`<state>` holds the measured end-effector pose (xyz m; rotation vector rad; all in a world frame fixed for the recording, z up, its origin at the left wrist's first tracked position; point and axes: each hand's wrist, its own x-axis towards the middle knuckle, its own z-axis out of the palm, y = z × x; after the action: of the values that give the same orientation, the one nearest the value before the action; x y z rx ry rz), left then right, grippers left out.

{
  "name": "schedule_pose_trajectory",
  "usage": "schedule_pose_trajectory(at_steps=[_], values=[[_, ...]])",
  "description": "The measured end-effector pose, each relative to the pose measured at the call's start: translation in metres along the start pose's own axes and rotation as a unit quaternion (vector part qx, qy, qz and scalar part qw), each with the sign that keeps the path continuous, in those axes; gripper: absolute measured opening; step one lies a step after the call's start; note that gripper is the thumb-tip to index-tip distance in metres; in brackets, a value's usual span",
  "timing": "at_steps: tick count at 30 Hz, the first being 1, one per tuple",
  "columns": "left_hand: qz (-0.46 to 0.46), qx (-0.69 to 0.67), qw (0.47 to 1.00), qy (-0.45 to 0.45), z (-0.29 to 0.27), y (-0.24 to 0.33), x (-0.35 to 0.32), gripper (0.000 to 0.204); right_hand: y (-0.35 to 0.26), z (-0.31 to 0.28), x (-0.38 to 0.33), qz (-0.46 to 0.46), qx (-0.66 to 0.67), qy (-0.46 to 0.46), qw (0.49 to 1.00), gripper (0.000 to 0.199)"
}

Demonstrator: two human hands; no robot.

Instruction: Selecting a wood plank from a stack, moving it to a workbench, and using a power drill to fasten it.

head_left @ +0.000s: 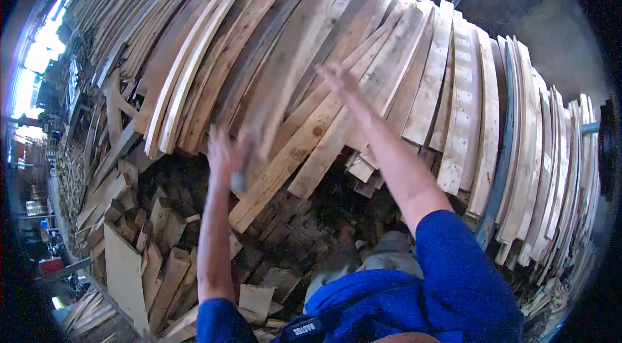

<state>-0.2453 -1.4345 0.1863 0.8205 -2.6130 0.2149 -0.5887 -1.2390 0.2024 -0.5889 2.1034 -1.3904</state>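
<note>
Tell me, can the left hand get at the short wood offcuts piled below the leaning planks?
Probably yes: the left hand is up at a leaning plank's lower end, and the offcut pile lies open beneath that forearm, nothing covering it.

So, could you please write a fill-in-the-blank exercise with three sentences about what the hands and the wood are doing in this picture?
1. The left hand grips the lower end of a ____.
2. The right hand reaches up onto the stack of leaning ____.
3. Both sleeves are ____ in colour.
4. Short offcuts lie in a heap ____ the stack.

Missing words: plank; planks; blue; below
</note>
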Motion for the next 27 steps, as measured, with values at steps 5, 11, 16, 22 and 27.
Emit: schedule_pose_trajectory(at_steps=[5,11,16,22,27], values=[[-0.196,-0.269,0.942,-0.042,-0.017,0.033,0.126,0.065,0.139,-0.141,-0.013,-0.065,-0.273,0.208,0.937,0.051],[-0.186,-0.173,0.963,-0.092,0.052,-0.042,0.030,0.063,0.268,-0.235,-0.171,0.208,-0.562,0.004,0.801,0.071],[-0.455,-0.223,0.862,-0.006,0.117,-0.061,-0.049,0.061,0.262,-0.199,-0.188,0.124,-0.623,0.102,0.766,0.073],[-0.548,-0.575,0.607,-0.015,0.140,0.009,-0.006,0.067,0.278,-0.234,-0.208,0.157,-0.615,0.123,0.763,0.073],[-0.598,-0.463,0.654,-0.007,0.120,0.067,0.037,0.066,0.264,-0.224,-0.217,0.185,-0.582,0.108,0.784,0.080]])
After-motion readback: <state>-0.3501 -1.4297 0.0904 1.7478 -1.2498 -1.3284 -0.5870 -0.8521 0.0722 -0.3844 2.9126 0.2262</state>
